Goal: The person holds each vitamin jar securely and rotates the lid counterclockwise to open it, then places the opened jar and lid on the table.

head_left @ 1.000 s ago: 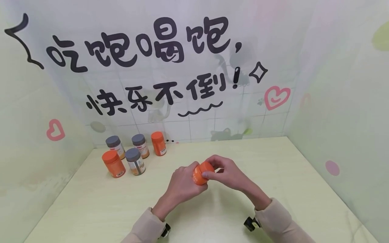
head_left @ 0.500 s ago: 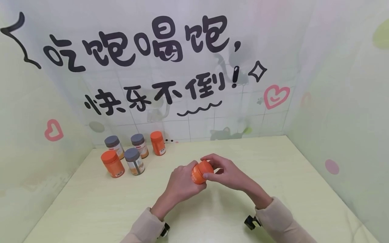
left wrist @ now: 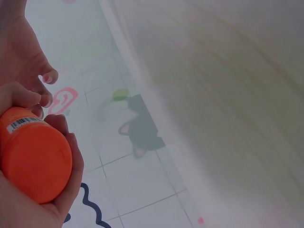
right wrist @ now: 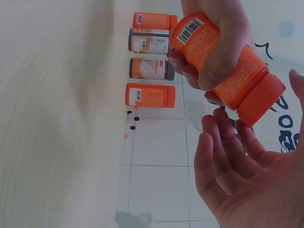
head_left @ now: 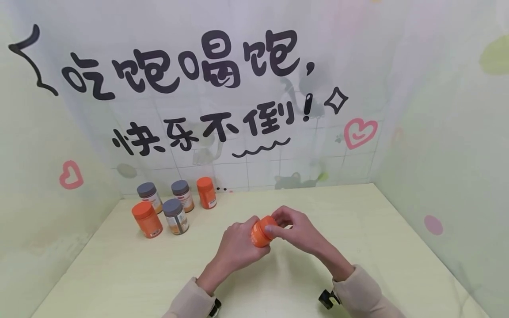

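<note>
My left hand (head_left: 241,245) grips an orange plastic bottle (head_left: 259,237) around its body, held tilted above the table with its screw lid toward the right hand. In the right wrist view the left thumb lies along the printed side of the bottle (right wrist: 194,50), below a barcode label. The left wrist view shows the bottle's round base (left wrist: 38,164) with left fingers wrapped around it. My right hand (head_left: 304,232) is at the orange lid (right wrist: 261,99). Its fingers are spread and loosely bent, one fingertip at the lid's edge, and the thumb stands apart from the lid.
Several bottles stand at the table's back left. Two are orange, one at the front (head_left: 148,223) and one by the wall (head_left: 207,194); the others, such as this white-labelled bottle (head_left: 176,219), have grey lids. Printed walls (head_left: 246,172) enclose the pale table (head_left: 119,274).
The head view has tilted slightly, so the scene sits lower. The right fingers and thumb have shifted a little at the lid. My left hand keeps its hold on the bottle.
</note>
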The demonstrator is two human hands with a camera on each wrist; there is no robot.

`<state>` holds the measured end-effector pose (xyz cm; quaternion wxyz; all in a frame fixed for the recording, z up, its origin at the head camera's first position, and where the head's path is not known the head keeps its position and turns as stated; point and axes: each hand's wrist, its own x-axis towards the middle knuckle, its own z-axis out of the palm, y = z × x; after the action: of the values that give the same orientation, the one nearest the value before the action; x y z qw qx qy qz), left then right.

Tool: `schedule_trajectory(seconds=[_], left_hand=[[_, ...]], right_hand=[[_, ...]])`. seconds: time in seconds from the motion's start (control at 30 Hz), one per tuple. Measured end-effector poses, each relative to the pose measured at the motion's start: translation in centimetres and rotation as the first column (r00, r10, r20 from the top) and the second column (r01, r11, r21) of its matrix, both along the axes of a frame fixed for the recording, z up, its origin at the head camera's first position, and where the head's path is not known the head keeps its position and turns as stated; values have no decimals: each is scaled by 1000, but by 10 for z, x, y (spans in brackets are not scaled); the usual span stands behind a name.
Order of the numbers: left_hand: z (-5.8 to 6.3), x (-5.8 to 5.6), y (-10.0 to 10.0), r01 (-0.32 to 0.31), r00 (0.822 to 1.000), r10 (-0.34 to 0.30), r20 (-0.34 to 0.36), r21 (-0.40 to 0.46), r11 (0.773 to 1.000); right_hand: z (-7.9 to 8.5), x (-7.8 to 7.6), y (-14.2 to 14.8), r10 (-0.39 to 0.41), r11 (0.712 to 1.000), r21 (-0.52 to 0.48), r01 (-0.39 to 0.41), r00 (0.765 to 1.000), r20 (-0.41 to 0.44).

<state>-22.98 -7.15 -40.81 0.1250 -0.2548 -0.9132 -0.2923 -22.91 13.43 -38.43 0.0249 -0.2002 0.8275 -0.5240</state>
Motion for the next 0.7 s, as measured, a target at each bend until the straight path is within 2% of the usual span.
schedule_trajectory(seconds=[0.23,0.7], left_hand=[[0,-1,0,6,1000,-6,-4,-11,1000],[1,-2,0,-5,1000,5,-20,-18,1000]], right_hand=[[2,0,0,2,1000,9,-2,1000,-29],[3,-2,4,119,992,-37,-120,993,-19]])
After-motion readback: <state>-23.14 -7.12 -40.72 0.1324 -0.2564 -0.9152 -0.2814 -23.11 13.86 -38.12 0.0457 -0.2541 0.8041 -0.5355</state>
